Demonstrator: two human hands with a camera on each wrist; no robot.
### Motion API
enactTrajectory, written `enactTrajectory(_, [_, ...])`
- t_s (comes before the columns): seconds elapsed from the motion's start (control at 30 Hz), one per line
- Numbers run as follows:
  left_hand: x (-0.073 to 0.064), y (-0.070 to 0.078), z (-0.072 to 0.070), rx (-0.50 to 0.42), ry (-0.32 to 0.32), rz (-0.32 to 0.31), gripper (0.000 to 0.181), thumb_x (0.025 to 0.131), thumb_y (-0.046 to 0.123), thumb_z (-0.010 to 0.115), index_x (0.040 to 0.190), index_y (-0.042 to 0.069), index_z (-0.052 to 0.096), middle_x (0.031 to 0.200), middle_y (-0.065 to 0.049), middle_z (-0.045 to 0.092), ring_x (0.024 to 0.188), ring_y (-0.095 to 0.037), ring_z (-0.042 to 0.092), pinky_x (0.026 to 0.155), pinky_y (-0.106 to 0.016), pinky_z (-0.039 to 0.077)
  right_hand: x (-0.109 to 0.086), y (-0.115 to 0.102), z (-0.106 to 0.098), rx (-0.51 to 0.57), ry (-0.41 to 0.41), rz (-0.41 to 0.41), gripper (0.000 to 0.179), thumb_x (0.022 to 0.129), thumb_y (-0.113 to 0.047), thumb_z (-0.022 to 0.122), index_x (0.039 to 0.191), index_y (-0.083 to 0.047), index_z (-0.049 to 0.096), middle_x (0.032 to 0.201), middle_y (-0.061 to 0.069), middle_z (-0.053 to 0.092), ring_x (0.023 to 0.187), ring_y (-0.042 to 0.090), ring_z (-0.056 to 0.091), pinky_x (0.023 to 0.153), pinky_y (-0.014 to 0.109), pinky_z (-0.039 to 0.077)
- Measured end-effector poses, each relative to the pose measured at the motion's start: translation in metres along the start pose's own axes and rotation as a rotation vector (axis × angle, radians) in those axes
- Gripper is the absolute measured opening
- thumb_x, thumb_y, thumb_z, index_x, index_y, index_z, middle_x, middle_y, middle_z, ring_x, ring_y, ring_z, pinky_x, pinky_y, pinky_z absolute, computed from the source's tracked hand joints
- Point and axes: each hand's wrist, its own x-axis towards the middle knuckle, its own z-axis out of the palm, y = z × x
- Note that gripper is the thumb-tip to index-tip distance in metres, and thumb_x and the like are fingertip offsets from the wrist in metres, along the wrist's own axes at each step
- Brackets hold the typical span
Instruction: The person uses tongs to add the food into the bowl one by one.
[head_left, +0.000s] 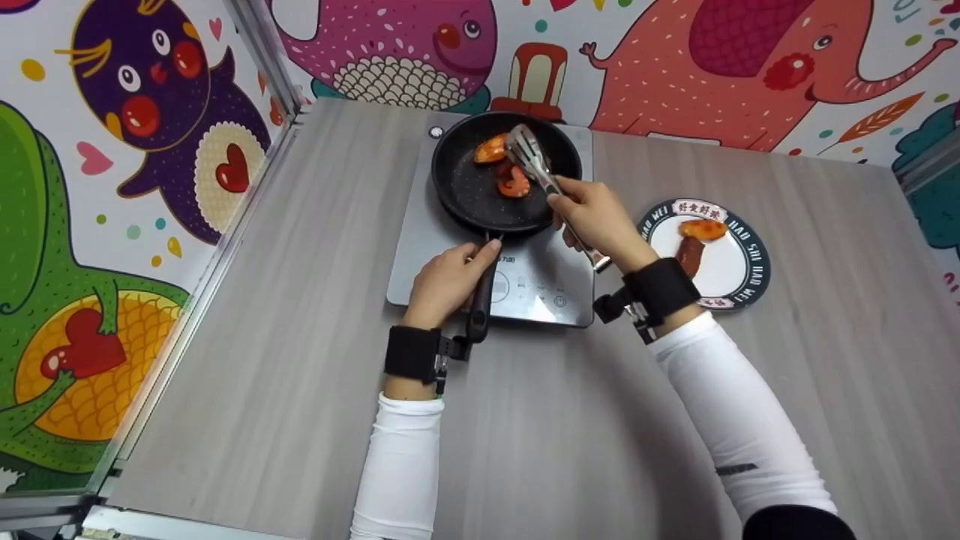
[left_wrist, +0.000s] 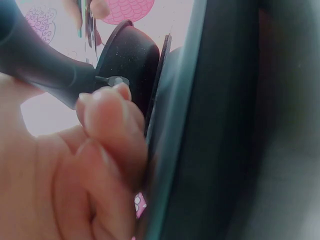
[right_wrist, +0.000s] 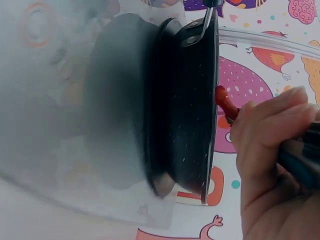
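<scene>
A black frying pan (head_left: 472,191) sits on a grey induction cooktop (head_left: 420,255). My left hand (head_left: 448,279) grips its black handle (head_left: 481,304), the thumb lying along the top. My right hand (head_left: 596,217) holds metal tongs (head_left: 529,154), their slotted head low over the pan. Beneath and beside the tongs lie an orange piece of food (head_left: 491,148) and a curled red-orange piece (head_left: 514,183) resembling a shrimp. A red piece of food (right_wrist: 226,102) shows above the pan's rim in the right wrist view. Whether the tongs pinch any food is hidden.
Right of the cooktop, a white plate (head_left: 724,266) with a dark lettered rim carries an orange piece of food (head_left: 703,229) and a brown-red strip (head_left: 689,256). Cartoon-printed walls stand behind and at the left of the wood-grain table (head_left: 300,315).
</scene>
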Motion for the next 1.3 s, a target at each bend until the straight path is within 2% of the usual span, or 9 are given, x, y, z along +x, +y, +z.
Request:
enactTrajectory(0.2, [0.000,0.000,-0.001,0.024,0.013,0.009,0.065,0.075,0.078,0.027,0.076,0.019,0.053,0.064,-0.003,0.054,0.050,-0.020,0.052,0.050,-0.035,0.038,0.017,-0.019,0.015,0.015,-0.086,0.028,0.026,0.093,-0.023,0.046,0.115,-0.012,0.055,0.069,0.015,0.057,0.042,0.015,0.049,0.037,0.028,0.040])
enactTrajectory(0.37, [-0.001,0.000,0.002,0.013,0.008,0.005,0.064,0.076,0.077,0.027,0.077,0.019,0.055,0.064,-0.003,0.055,0.049,-0.020,0.052,0.050,-0.035,0.038,0.027,-0.025,0.026,-0.051,-0.087,0.042,0.025,0.093,-0.022,0.046,0.108,-0.006,0.058,0.069,0.015,0.058,0.043,0.016,0.052,0.040,0.028,0.043])
enactTrajectory(0.53, [-0.001,0.001,0.002,0.014,0.013,0.011,0.063,0.077,0.076,0.028,0.076,0.019,0.055,0.063,-0.003,0.055,0.049,-0.020,0.052,0.050,-0.035,0.038,0.031,-0.024,0.030,-0.118,-0.070,0.045,0.025,0.093,-0.021,0.045,0.094,-0.001,0.060,0.071,0.017,0.061,0.044,0.017,0.055,0.042,0.031,0.046])
enactTrajectory(0.8, [-0.003,0.001,-0.001,-0.003,0.013,0.012,0.064,0.076,0.077,0.028,0.075,0.018,0.053,0.060,-0.003,0.055,0.046,-0.020,0.052,0.048,-0.035,0.039,0.033,-0.023,0.029,-0.141,-0.080,0.067,0.024,0.092,-0.020,0.045,0.094,-0.002,0.061,0.068,0.013,0.060,0.052,0.027,0.059,0.044,0.033,0.048])
enactTrajectory(1.0, [-0.002,0.001,0.000,0.012,0.018,0.011,0.064,0.075,0.078,0.027,0.075,0.018,0.052,0.062,-0.003,0.054,0.048,-0.019,0.051,0.050,-0.034,0.037,0.034,-0.020,0.025,-0.152,-0.094,0.063,0.023,0.092,-0.019,0.047,0.098,-0.002,0.061,0.068,0.013,0.060,0.051,0.026,0.059,0.043,0.030,0.046])
enactTrajectory(1.17, [-0.002,0.001,0.000,0.004,0.013,0.010,0.064,0.075,0.078,0.027,0.075,0.019,0.053,0.062,-0.003,0.054,0.048,-0.019,0.052,0.050,-0.034,0.038,0.034,-0.021,0.022,-0.171,-0.101,0.068,0.024,0.092,-0.020,0.047,0.098,-0.002,0.061,0.071,0.017,0.061,0.056,0.032,0.059,0.042,0.030,0.046])
enactTrajectory(1.3, [-0.001,0.002,0.000,0.012,0.020,0.016,0.064,0.076,0.077,0.027,0.075,0.019,0.053,0.064,-0.002,0.054,0.050,-0.019,0.052,0.051,-0.034,0.037,0.033,-0.023,0.020,-0.201,-0.102,0.087,0.024,0.092,-0.022,0.047,0.097,-0.002,0.060,0.073,0.017,0.061,0.052,0.027,0.059,0.043,0.029,0.046])
